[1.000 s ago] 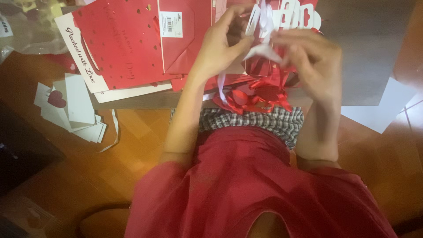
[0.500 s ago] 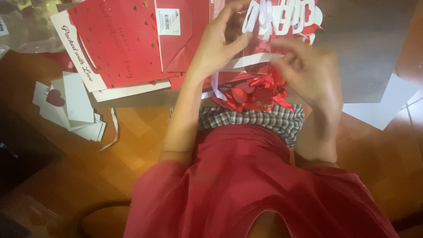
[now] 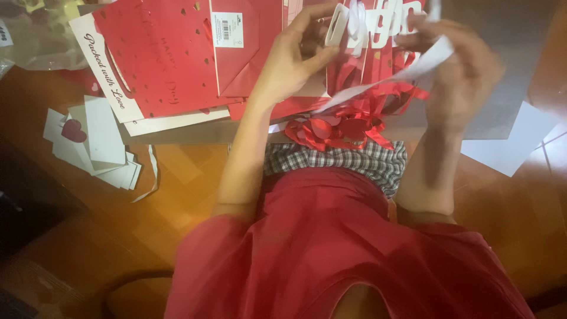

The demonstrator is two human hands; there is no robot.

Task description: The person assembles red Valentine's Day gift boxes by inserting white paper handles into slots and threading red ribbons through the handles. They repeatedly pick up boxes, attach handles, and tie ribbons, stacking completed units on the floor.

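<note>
Overhead, a person in a red shirt works at the near edge of a grey mat (image 3: 502, 112) laid on a wooden floor (image 3: 177, 177). The left hand (image 3: 295, 56) is curled, thumb and fingers pinched on a white cut-out paper piece (image 3: 366, 20) with slotted openings, held up near the top edge of the frame. The right hand (image 3: 458, 71) is blurred; its fingers appear closed around a white paper strip (image 3: 384, 85) that slants down and leftward from it toward the left wrist, though the exact grip cannot be made out. Both hands hover above a bundle of red ribbon (image 3: 345, 127), which lies at the mat's near edge, just above the checked cloth (image 3: 342, 162) at the person's waist. Left of the left hand, flat red gift bags (image 3: 171, 59) with white borders lie stacked and overlapping, crowding that side. Farther left, well apart from the hands, a small pile of white cards (image 3: 97, 142), one bearing a red heart, sits on the floor. A loose white sheet (image 3: 511, 139) lies to the right, partly off the mat. Bare floor opens between the cards and the left arm and along the right side; the cut-out runs out of the frame at the top.
</note>
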